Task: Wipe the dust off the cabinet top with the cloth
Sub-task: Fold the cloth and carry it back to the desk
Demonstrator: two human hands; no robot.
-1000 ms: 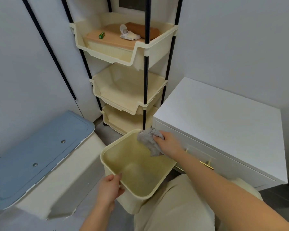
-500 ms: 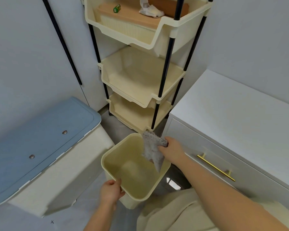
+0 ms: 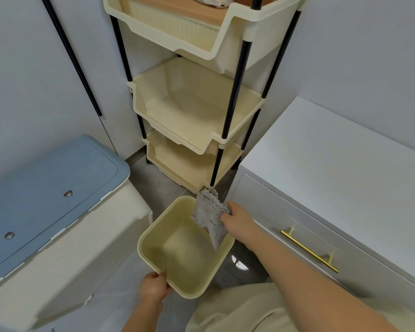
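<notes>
A grey speckled cloth [image 3: 210, 218] hangs folded from my right hand [image 3: 238, 221], which pinches it over the far right corner of a cream plastic bin [image 3: 153, 236]. My left hand [image 3: 153, 287] grips the bin's near rim and holds it low above the floor. The white cabinet top [image 3: 333, 164] lies to the right, above a drawer with a gold handle [image 3: 308, 251]. The cloth is clear of the cabinet top.
A cream tiered rack [image 3: 197, 111] with black poles stands behind the bin, small items on its top shelf. A storage box with a blue lid [image 3: 41, 188] sits at left. Grey tiled floor [image 3: 153, 178] shows between them. My beige-clad knee [image 3: 237, 310] is below.
The bin has dropped lower toward the floor with my left hand. The cloth has unfolded from a bunch and now hangs down over the bin. The view has tilted down and shifted left.
</notes>
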